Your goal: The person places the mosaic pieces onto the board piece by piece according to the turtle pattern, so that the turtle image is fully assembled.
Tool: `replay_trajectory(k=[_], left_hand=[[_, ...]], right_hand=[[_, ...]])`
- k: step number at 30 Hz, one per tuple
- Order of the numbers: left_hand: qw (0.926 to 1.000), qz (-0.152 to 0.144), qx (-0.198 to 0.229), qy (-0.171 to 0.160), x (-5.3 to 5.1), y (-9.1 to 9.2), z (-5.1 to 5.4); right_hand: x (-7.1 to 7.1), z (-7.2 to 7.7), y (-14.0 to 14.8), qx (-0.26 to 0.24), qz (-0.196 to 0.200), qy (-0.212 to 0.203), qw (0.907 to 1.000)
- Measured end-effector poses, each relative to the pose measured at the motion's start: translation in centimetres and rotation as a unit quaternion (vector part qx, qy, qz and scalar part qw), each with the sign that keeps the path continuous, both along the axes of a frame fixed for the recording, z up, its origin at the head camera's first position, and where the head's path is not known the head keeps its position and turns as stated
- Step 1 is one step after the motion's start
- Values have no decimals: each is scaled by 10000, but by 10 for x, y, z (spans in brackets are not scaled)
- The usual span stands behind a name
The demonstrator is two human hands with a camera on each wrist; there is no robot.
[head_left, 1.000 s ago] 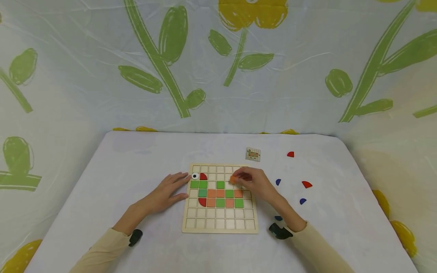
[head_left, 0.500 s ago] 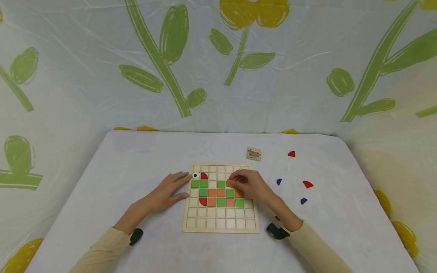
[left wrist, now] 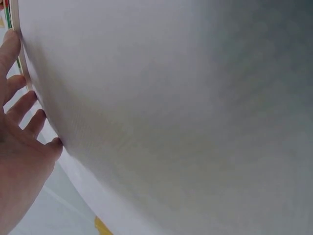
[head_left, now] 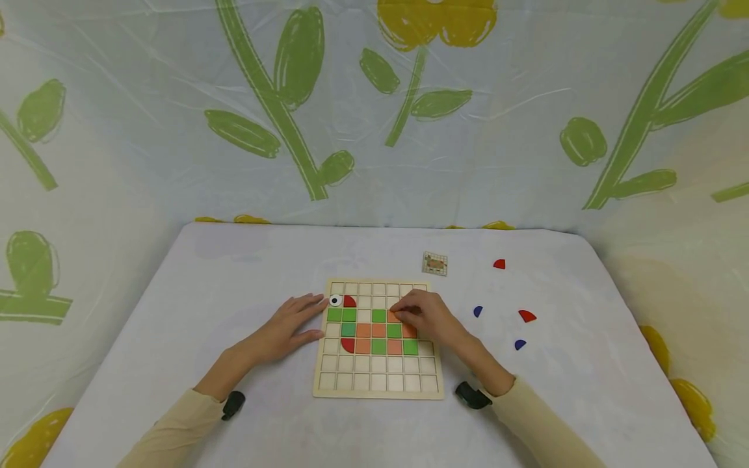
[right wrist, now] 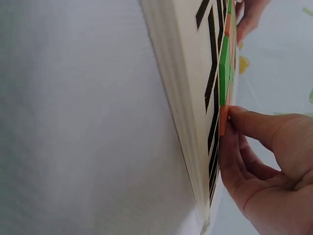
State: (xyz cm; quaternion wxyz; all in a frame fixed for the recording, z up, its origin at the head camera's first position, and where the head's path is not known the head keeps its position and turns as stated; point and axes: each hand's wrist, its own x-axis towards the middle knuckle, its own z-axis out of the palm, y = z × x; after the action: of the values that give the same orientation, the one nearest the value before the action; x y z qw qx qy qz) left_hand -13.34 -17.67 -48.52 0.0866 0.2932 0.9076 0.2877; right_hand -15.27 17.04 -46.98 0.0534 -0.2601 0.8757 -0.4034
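A wooden grid board [head_left: 378, 394] lies on the table, with green, orange and red tiles and a round eye piece [head_left: 335, 300] in its cells. My right hand [head_left: 430, 316] pinches an orange square tile [head_left: 393, 317] between thumb and fingers, at the cell right of a green tile [head_left: 379, 316]. The fingers partly cover that tile, and I cannot tell whether it is fully seated. My left hand [head_left: 288, 329] lies flat with fingers spread, its fingertips touching the board's left edge. The right wrist view shows the right hand [right wrist: 266, 161] low over the board.
A small pattern card [head_left: 435, 264] lies behind the board. To the right are loose red quarter-round pieces [head_left: 527, 316] and blue pieces [head_left: 520, 345] on the white cloth. A flower-printed cloth [head_left: 468, 162] rises behind the table.
My right hand has moved slightly left with the orange tile, lowering it to the cell beside the green tile. The right forearm now hides a blue piece. My left hand stays still.
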Motion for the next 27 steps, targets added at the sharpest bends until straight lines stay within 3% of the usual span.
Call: replay_trajectory(k=[9,27], left_hand=[[10000,5,-16,13,0,0,0],[10000,18,-31,-9,1,2,4]], right_hand=[[-1,1,5,25,-149,-106,9998],[-1,6,56,23,-1061,71,9943]])
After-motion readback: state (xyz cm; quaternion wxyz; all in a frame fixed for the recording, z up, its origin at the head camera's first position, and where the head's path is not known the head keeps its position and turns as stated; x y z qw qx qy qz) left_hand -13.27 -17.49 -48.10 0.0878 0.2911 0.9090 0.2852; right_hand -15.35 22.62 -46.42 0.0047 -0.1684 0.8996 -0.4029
